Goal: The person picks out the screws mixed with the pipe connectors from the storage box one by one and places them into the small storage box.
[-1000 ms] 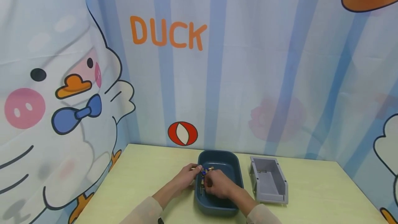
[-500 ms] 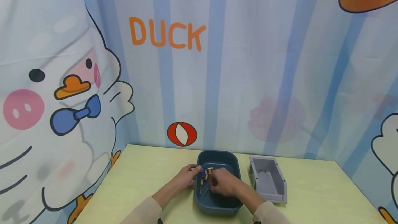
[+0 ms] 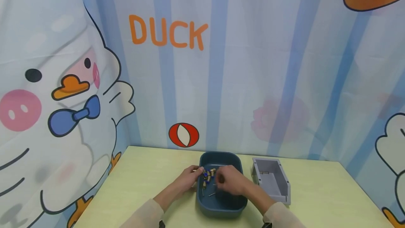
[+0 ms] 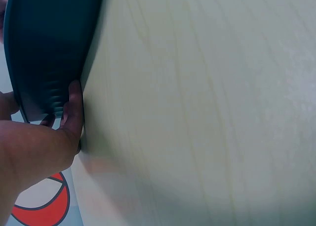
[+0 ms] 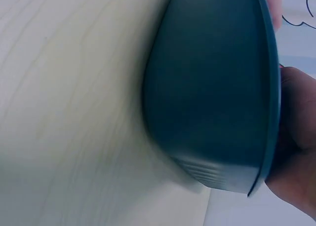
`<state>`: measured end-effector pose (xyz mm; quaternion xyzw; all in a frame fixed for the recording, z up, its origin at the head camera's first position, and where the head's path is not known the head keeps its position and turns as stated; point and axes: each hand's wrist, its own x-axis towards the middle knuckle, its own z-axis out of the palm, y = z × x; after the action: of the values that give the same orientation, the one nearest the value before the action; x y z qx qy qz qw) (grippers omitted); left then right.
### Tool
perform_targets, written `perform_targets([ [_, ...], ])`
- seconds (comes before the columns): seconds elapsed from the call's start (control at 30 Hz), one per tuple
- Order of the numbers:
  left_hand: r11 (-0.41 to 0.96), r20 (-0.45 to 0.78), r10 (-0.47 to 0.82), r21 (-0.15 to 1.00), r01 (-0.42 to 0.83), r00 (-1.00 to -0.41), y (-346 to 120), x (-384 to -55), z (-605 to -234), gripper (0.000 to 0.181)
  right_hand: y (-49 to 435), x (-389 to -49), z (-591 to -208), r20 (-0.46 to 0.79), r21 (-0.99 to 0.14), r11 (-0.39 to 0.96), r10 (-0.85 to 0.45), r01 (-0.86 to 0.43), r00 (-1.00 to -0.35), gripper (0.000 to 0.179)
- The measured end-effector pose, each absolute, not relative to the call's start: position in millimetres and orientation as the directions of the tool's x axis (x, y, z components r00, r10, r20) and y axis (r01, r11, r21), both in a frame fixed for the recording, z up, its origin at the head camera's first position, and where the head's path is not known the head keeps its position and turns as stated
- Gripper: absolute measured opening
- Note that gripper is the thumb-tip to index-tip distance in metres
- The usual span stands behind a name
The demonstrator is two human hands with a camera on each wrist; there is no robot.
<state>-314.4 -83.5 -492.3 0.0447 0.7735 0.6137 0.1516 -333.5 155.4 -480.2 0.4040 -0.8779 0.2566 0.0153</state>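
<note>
"What's the left wrist view adding?"
"Fingertips (image 4: 75, 90) the head view is hiding: the left hand (image 3: 188, 177) is gripping the blue bin (image 3: 224, 204)."
"And the right hand (image 3: 232, 179)?"
"Curling beside brass fittings (image 3: 212, 172) inside; whether it's pinching anything isn't showing."

Lettering (image 3: 168, 32): "DUCK", in orange capitals
Stands on: the striped blue backdrop (image 3: 246, 73), probably cloth, though focus is soft
Position: right of the printed white bird (image 3: 63, 150), above the red-and-white oval (image 3: 184, 135)
Stripes: U overlaps a darker band (image 3: 164, 97); K ends just beside the next
</note>
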Motion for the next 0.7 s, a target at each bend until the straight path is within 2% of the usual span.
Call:
perform_targets([
  [0.13, 0.244, -0.183, 0.252, 0.962, -0.120, -0.950, -83, -314, -492, 0.064, 156, -316, -459, 0.239, -0.457, 0.568, -0.663, -0.685, -0.709, 0.019],
  [0.3, 0.241, -0.182, 0.251, 0.963, -0.121, -0.951, -83, -314, -493, 0.064, 162, -312, -450, 0.239, -0.456, 0.601, -0.628, -0.657, -0.741, 0.015],
  [0.7, 0.233, -0.189, 0.251, 0.964, -0.130, -0.949, -83, -314, -493, 0.063, 191, -307, -441, 0.346, -0.439, 0.588, -0.587, -0.679, -0.732, 0.013],
])
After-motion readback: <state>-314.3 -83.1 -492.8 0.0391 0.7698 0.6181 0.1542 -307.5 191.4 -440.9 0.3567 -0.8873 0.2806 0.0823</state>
